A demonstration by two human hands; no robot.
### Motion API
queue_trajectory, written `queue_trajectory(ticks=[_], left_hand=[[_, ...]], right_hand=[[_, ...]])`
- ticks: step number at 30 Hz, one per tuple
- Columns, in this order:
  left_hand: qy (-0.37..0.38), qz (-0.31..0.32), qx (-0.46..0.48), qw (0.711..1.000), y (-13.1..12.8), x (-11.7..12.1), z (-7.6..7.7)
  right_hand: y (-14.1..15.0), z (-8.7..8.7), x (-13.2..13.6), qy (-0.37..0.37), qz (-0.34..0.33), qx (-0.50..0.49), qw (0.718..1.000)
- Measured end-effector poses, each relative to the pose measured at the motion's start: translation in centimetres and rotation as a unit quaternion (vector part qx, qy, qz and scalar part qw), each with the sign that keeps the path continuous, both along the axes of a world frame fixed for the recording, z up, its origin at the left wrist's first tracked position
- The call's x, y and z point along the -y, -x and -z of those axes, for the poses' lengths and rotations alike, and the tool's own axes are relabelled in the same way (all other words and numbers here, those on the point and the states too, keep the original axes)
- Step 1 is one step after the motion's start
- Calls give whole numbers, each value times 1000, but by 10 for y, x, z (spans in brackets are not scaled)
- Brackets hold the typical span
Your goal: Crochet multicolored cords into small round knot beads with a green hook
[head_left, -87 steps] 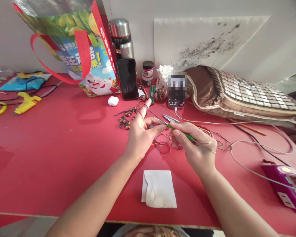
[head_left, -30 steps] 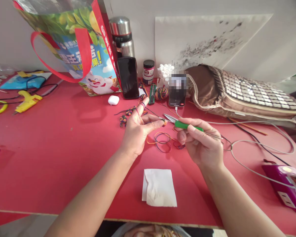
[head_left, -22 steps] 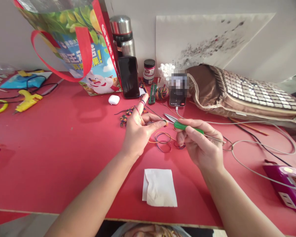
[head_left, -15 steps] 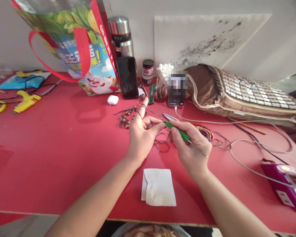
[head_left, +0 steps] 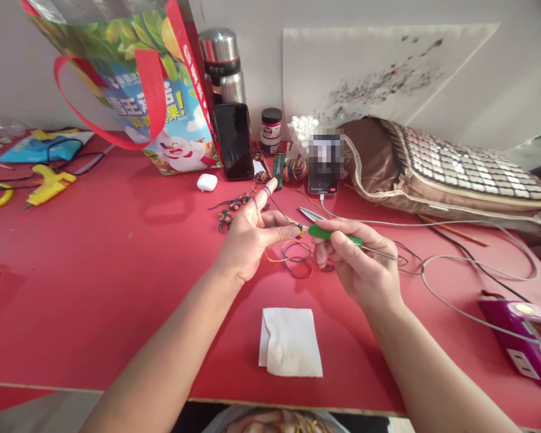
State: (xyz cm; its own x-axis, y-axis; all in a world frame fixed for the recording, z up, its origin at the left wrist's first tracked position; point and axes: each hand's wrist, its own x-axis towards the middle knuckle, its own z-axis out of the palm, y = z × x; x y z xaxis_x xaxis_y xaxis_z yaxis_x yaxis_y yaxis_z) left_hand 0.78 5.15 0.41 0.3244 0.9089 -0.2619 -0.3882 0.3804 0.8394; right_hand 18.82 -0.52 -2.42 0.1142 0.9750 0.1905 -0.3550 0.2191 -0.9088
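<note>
My left hand [head_left: 243,243] pinches a tiny multicoloured piece of crochet [head_left: 300,232] between thumb and fingertips. Its raised index finger has yarn [head_left: 267,192] wound around it. In my right hand [head_left: 372,264] is a crochet hook [head_left: 323,232] with a green handle. The hook's thin tip points left and reaches the crochet piece; its metal shaft sticks out behind over the palm. Loose loops of coloured yarn [head_left: 297,270] lie on the table below the hands. Beyond my left hand rest several dark multicoloured crocheted bits [head_left: 226,219]. Scissor blades [head_left: 310,213] show behind my right hand.
A folded white paper [head_left: 292,346] lies in front. Behind stand a bag [head_left: 171,120], a flask [head_left: 225,66], a dark phone [head_left: 235,144], a jar [head_left: 271,129], yarn balls [head_left: 294,171] and a lit phone [head_left: 323,174]. A white cable [head_left: 388,223] runs right past a purple box [head_left: 518,343].
My right hand has moved right and a little down with the crochet hook, which now lies flatter. My left hand has tilted slightly, and the small crochet piece shows at its fingertips.
</note>
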Motion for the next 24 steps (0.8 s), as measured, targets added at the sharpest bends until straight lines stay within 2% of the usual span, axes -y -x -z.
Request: queue_trajectory(ticks=[7,16,24], left_hand=[[-30,1,-30,999,4,-1,-1],[-51,12,-50,997,5,-2,-1],[-67,-1,-60,996,6,-3,-1]], right_hand=[[-10,-9,-1,20,-6,4,1000],[-23,-12,-3,6,-9,49,999],[-21,-13,-4,25,11,32,999]])
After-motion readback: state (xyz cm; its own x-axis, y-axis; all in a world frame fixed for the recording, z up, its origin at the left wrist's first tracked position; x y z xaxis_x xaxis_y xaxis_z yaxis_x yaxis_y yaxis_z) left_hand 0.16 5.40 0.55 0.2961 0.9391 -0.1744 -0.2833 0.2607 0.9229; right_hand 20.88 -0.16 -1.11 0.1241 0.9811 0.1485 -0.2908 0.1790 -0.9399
